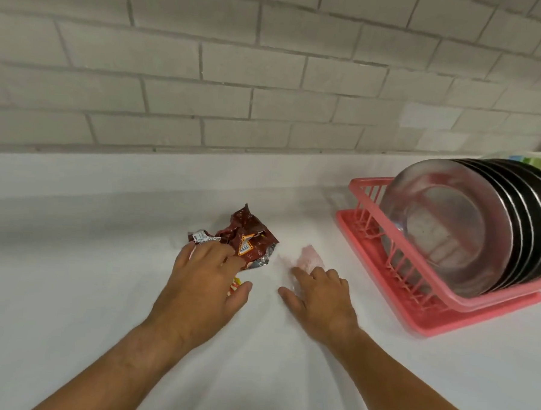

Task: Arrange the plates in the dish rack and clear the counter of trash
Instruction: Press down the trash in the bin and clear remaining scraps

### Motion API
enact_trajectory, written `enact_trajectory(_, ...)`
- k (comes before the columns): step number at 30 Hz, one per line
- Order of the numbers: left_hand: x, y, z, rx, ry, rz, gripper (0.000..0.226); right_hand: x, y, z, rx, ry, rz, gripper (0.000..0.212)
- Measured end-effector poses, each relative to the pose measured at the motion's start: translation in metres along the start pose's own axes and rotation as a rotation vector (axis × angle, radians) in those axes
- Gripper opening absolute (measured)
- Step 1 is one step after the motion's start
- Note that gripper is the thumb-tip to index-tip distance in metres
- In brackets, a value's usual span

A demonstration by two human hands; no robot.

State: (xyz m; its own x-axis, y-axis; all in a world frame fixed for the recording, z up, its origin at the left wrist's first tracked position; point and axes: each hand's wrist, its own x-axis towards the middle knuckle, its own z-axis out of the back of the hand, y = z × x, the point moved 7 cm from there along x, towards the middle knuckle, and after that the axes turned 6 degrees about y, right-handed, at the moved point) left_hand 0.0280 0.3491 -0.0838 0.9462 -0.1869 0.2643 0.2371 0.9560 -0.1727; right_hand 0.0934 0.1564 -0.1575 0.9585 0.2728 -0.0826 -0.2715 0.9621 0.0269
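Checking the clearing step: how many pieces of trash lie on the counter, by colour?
Brown and silver wrapper: 1
Pale pink scrap: 1
Yellow and red scrap, mostly hidden under the left hand: 1
Total: 3
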Motion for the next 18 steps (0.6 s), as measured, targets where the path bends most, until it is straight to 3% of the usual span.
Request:
enact_trajectory(6, 0.000, 0.007, -0.009, 0.038, 0.055, 0.074, 0.035, -0.018, -0.003, 0.001, 0.279, -0.161, 0.013, 0.034)
enact_trajectory(11, 0.004, -0.007, -0.001, 0.049, -0.035, -0.036, 0.038, -0.029, -0.003, 0.018, 0.493, -0.103, -0.025, 0.005)
enact_trajectory(12, 0.006, -0.011, 0.000, 0.048, -0.047, -0.059, 0.039, -0.028, -0.003, 0.026, 0.504, -0.061, -0.023, 0.005)
enact_trajectory(15, 0.008, -0.020, 0.003, 0.009, -0.067, -0.106, 0.039, -0.024, 0.000, 0.045, 0.467, 0.024, -0.005, 0.045)
enact_trajectory(18, 0.009, -0.026, 0.001, -0.014, -0.055, -0.132, 0.039, -0.025, -0.006, 0.059, 0.533, -0.057, -0.079, 0.019)
